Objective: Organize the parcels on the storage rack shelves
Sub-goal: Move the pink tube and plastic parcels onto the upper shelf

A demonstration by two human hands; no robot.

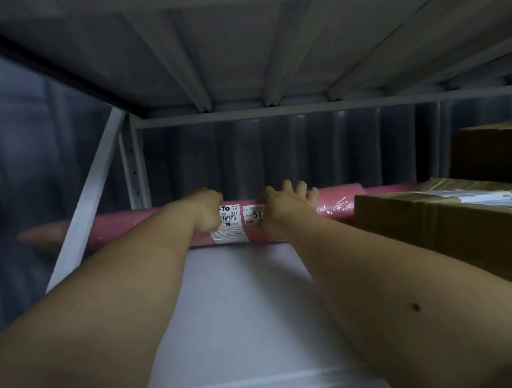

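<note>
1. We see a long pink rolled parcel [172, 227] lying crosswise at the back of the white shelf [241, 301], close against the dark corrugated wall [276, 153] at twelve o'clock.
2. Its left end sticks out past the white rack upright [131, 166] and the diagonal brace [91, 202], toward nine o'clock; its right end runs behind the cardboard boxes at three o'clock.
3. Our left hand [206, 211] sits on top of the roll, just left of its white shipping labels [229, 226]; this grip has the fingers curled over the far side of the roll.
4. Our right hand [283, 207] lies on the roll just right of the labels; this grip is loosely spread, the fingertips [301, 187] reaching over the top edge, and we cannot tell whether they truly clasp it.
5. A flat cardboard box [445, 229] with a label on top rests on the shelf at three o'clock, touching or just in front of the roll.
6. A second, darker box [494, 150] stands behind it, at about two o'clock.
7. The ribbed underside of the upper shelf [239, 58] spans overhead.
</note>
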